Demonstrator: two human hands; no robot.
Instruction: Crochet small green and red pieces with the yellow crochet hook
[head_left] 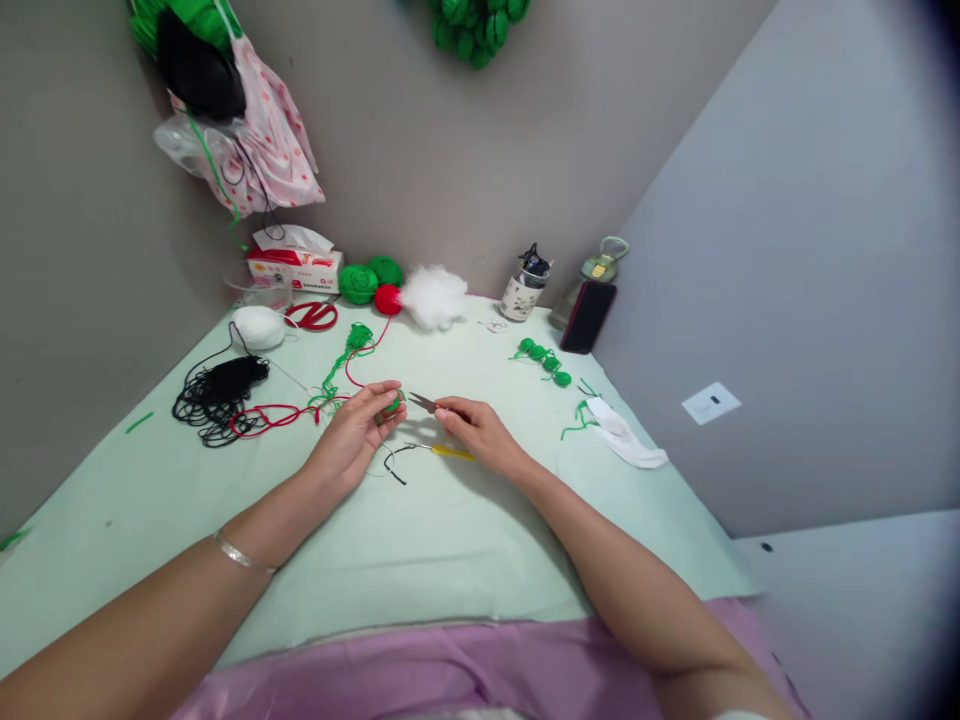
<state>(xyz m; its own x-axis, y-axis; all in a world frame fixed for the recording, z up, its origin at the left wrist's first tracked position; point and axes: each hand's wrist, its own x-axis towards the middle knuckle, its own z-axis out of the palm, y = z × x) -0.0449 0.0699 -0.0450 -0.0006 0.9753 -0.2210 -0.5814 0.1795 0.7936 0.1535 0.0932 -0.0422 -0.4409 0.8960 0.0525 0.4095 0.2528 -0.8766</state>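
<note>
Near the middle of the table, my left hand [356, 425] is closed around a small green yarn piece [395, 402], held between thumb and fingers. My right hand [480, 432] grips small thread snips [422, 402], whose parted blades point left towards the green piece, with a small gap between. Partly under my right hand lies a yellow-handled crochet hook [452, 453]. A short black strand [394, 472] rests on the cloth below my hands. Red yarn [281, 418] and a tangle of green yarn [358, 338] lie around my left hand.
Black yarn [225, 390], white yarn [257, 328] and red scissors [313, 317] lie at left. Along the back are a tissue box [296, 270], green balls [358, 284], a red ball [387, 299], white stuffing [435, 297] and a cup [523, 295]. A phone [589, 316] leans at right.
</note>
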